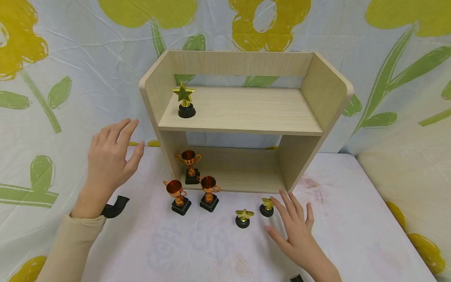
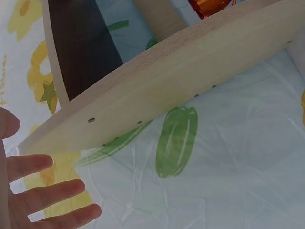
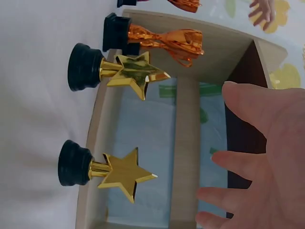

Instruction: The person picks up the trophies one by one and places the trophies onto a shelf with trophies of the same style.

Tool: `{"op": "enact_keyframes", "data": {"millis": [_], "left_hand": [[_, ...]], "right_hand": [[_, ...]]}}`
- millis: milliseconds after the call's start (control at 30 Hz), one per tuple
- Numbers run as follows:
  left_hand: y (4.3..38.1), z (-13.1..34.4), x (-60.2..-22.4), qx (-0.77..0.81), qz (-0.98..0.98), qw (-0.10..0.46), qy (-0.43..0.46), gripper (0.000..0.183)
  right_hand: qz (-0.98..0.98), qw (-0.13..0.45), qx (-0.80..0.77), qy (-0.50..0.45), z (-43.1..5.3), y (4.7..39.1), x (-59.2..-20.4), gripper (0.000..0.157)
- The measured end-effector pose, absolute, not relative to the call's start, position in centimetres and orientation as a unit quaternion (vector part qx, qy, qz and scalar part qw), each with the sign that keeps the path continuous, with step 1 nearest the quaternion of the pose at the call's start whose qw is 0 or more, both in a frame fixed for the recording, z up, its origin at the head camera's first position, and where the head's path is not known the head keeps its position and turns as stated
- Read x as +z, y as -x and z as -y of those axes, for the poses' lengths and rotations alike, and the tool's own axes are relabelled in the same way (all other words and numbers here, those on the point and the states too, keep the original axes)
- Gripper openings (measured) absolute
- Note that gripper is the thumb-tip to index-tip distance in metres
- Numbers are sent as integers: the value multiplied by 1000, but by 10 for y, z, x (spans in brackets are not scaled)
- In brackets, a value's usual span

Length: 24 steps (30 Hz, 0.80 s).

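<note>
My right hand (image 1: pixel 294 225) reaches over the table beside a gold star trophy (image 1: pixel 266 207), fingers spread and holding nothing. A second star trophy (image 1: pixel 242 218) stands just left of it; the right wrist view shows both upright on black bases, one star (image 3: pixel 127 174) nearest my fingers. Left of the shelf (image 1: pixel 243 109), my left hand (image 1: pixel 110 156) hangs in the air with relaxed fingers and nothing in it. One more star trophy (image 1: pixel 184 100) stands on the upper board at its left end. A bronze cup trophy (image 1: pixel 190 166) is on the lower board, at the left.
Two other bronze cups, a left one (image 1: pixel 178 197) and a right one (image 1: pixel 209 193), stand on the white tabletop (image 1: pixel 141 250) before the shelf's left half. The shelf's side panel (image 2: pixel 157 90) rises near my left fingers. Behind hangs a flower-printed cloth (image 1: pixel 88 47).
</note>
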<state>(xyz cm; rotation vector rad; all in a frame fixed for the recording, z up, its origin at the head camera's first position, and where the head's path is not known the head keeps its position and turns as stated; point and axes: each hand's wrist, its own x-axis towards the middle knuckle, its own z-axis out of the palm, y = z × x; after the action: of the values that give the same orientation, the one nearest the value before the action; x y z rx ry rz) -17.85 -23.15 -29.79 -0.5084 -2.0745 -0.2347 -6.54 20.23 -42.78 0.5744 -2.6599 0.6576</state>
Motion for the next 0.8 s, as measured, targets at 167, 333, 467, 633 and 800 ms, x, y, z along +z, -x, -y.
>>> {"op": "enact_keyframes", "data": {"millis": [167,333,467,633,800], "left_hand": [[181,230,-288,-105,836,497,208,51],[184,228,-277,-121,824,512,213,51],[186,226,-271,-131,817,520,212,51],[188,224,-264,-139,813,526,209,52],[189,219,-257,-146,807,533,207,53]], "right_hand": [[934,163,237,-210,-200,65,-431,71],[933,154,243,-217,-197,65,-436,72],[929,153,247,-227,-194,64,-442,74],[925,157,253,-237,-192,64,-449,76],[920,156,265,-245,-190,64,-454,77]]}}
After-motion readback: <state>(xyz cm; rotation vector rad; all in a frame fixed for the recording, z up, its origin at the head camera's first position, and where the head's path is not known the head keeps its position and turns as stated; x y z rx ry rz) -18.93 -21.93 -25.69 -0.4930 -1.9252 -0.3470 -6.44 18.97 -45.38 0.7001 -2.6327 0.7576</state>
